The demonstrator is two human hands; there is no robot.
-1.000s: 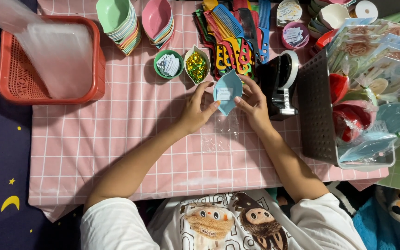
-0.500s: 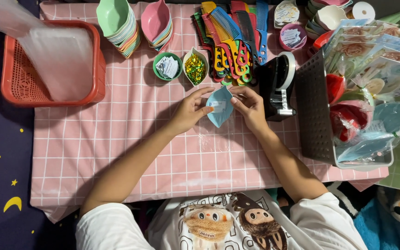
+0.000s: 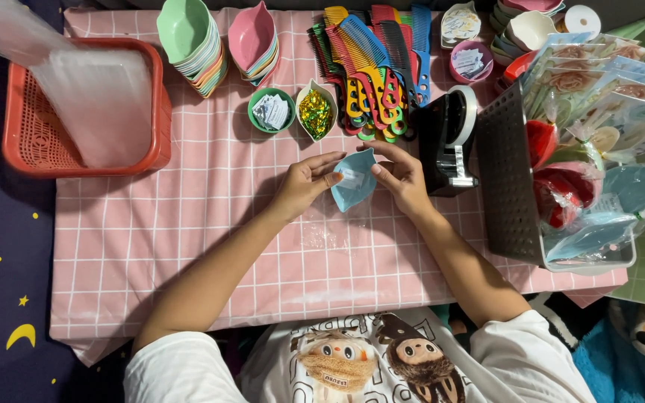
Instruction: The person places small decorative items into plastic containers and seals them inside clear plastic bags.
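Observation:
A small light-blue leaf-shaped dish (image 3: 353, 181) is held between both hands above the pink checked tablecloth (image 3: 210, 224). My left hand (image 3: 304, 183) pinches its left edge and my right hand (image 3: 402, 179) holds its right edge. A small white slip lies inside the dish. A clear plastic bag (image 3: 328, 231) lies flat on the cloth just below the dish.
A red basket (image 3: 9, 127) holding clear bags stands at the left. Stacked leaf dishes (image 3: 192, 45), two small bowls (image 3: 272, 110) of slips and gold bits, several combs (image 3: 371, 67) and a black tape dispenser (image 3: 449, 142) sit behind. A grey crate (image 3: 505, 179) of wrapped packs is at right.
Both hands with the blue dish have come down a little towards me, away from the combs. The dish now lies more open-side-up.

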